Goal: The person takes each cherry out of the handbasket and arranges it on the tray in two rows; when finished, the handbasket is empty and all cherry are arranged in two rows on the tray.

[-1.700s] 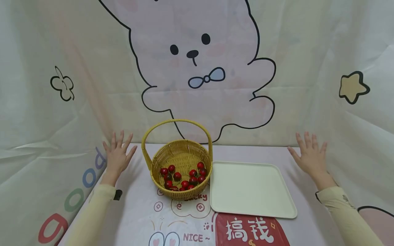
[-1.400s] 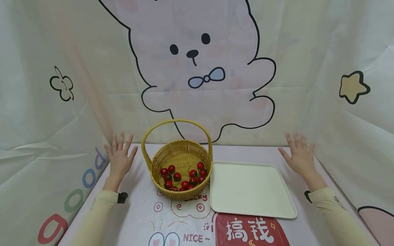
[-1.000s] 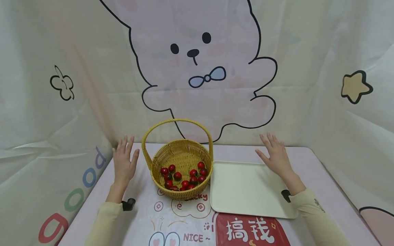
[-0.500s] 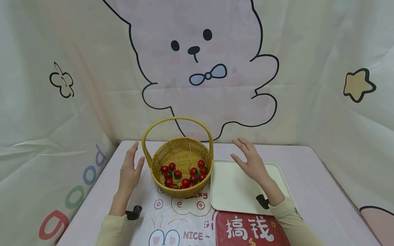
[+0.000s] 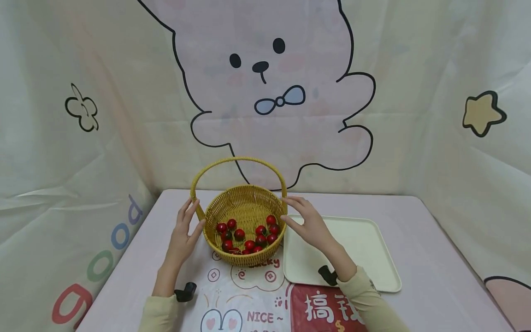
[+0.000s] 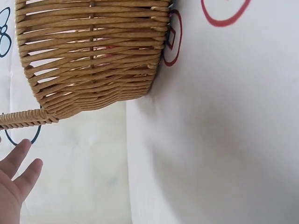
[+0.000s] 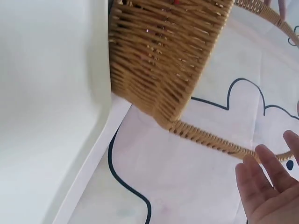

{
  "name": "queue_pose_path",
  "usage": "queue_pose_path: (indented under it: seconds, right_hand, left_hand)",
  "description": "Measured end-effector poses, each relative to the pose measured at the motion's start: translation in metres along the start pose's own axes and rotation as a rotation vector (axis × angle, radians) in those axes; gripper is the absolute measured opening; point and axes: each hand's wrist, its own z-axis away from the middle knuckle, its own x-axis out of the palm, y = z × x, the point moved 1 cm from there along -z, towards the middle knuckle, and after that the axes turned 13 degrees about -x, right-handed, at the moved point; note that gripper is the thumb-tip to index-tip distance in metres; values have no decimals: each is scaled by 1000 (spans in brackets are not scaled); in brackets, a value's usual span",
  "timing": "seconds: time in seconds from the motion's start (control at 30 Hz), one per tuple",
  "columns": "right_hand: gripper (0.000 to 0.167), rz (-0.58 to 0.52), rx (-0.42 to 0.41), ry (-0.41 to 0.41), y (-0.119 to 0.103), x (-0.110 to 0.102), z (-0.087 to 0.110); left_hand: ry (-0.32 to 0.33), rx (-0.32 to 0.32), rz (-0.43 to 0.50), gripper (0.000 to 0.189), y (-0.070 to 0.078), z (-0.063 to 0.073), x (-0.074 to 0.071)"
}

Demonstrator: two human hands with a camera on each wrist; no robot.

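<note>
A yellow wicker basket [image 5: 245, 261] with a tall arched handle [image 5: 239, 159] stands left of the table's middle, several dark red cherries [image 5: 239, 234] lying in it. My left hand [image 5: 181, 237] is at the left foot of the handle, fingers extended and thumb apart. On the other side my right hand [image 5: 312, 226] has its fingertips right at the handle's right foot, the fingers gently bent. In the left wrist view, fingers [image 6: 29, 175] show just below the handle. The right wrist view has the fingertips [image 7: 266, 154] overlapping the handle, palm uncovered.
A flat cream tray [image 5: 348, 253] lies right beside the basket, under my right forearm. The white printed table cover [image 5: 419, 258] reaches back to a cartoon backdrop [image 5: 315, 133]. Cloth walls rise on the left and right.
Both hands have moved inward from the table's sides to the basket handle, the right one passing over the tray. The basket, cherries and tray have stayed in place.
</note>
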Motion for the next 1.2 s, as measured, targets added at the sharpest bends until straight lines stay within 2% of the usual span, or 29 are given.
queue_pose_path:
  seconds: [0.33, 0.5, 0.73, 1.0, 1.2]
  right_hand:
    - [45, -116, 23, -86, -6, 27, -15]
    - [43, -145, 15, -132, -14, 41, -22]
    - [41, -178, 2, -201, -27, 64, -33]
    - [41, -299, 28, -275, -37, 85, -52]
    - [40, -326, 108, -348, -47, 94, -70]
  left_hand:
    - [-131, -116, -42, 63, -1, 5, 10]
    - [-191, -168, -32, 64, -4, 6, 15]
    - [-240, -216, -20, 67, -11, 9, 21]
    - [-252, -205, 42, 66, -13, 11, 23]
    - [-247, -187, 48, 65, -12, 11, 22]
